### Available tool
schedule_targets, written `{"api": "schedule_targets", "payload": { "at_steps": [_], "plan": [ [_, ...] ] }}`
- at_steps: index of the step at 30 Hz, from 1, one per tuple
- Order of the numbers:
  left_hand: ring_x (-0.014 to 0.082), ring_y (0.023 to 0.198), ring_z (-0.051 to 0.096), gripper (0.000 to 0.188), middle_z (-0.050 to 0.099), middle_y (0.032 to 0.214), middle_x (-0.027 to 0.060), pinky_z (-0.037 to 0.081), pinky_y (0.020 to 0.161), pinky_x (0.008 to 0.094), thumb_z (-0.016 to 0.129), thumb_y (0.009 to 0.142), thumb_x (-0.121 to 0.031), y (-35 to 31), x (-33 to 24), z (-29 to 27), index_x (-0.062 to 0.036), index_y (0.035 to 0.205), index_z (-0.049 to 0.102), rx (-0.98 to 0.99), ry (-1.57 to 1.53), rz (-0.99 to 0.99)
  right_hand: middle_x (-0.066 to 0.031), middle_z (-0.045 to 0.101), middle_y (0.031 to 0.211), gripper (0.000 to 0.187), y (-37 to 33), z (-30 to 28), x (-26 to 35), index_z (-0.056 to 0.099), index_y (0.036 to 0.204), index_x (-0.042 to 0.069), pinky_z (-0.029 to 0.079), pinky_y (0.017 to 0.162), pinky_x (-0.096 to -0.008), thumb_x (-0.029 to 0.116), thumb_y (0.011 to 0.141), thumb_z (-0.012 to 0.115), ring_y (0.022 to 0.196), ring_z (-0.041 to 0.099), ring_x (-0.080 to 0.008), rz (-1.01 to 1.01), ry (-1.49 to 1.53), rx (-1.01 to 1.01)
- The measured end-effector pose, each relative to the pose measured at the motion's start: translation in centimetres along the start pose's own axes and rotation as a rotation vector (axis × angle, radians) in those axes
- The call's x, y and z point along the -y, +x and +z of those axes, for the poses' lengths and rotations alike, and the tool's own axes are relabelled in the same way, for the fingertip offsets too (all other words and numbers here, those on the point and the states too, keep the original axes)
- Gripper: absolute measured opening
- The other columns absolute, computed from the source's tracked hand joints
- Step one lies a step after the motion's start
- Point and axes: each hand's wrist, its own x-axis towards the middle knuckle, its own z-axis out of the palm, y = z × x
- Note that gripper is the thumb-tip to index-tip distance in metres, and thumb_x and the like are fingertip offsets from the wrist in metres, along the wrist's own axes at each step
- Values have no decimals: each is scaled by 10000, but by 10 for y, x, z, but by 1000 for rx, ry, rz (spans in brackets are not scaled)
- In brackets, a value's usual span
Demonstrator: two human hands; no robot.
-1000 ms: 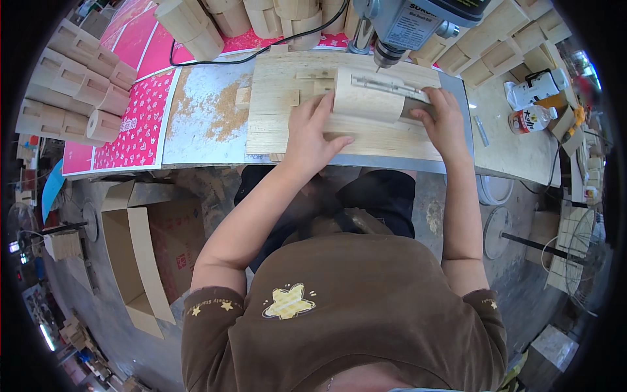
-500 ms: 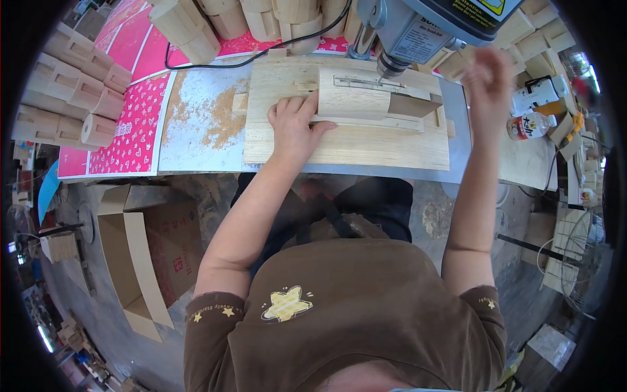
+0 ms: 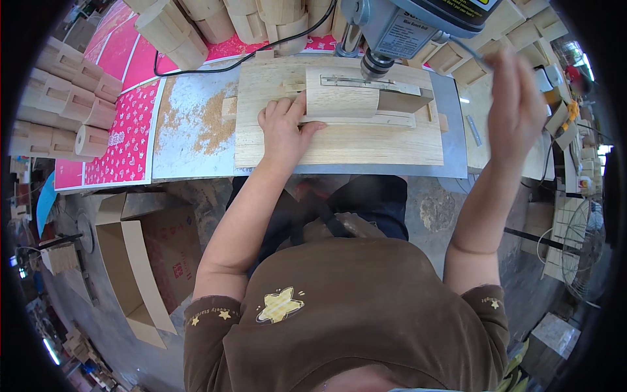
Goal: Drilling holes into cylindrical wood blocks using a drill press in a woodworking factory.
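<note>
Left hand (image 3: 282,130) grip holds wooden block (image 3: 343,101) by its left end, probably steadying it on board (image 3: 339,153) under drill (image 3: 408,29). Right hand (image 3: 519,111) far right at lever (image 3: 469,49), blurred; can't tell if grip's closed.

The block (image 3: 341,101) lies on the board (image 3: 313,155) under the drill (image 3: 405,29), with sawdust (image 3: 208,121) to its left.

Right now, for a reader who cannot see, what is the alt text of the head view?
A person's left hand rests against the left end of a pale wooden block over a flat board, under a grey bench drill. The right hand, blurred, is at the drill's lever. Sawdust lies at left.
</note>
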Motion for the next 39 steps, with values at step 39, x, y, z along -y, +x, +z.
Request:
{"api": "schedule_targets", "payload": {
  "at_steps": [39],
  "plan": [
    [261, 873, 494, 570, 533, 855, 59, 343, 811, 400, 745, 640, -265, 7, -26, 22, -82, 1154, 579, 41, -65, 38, -28, 536, 611, 122, -66, 43, -10, 648, 846, -21, 350, 513, -236, 52, 856, 552, 537, 476, -100, 162, 343, -159]
  ]
}}
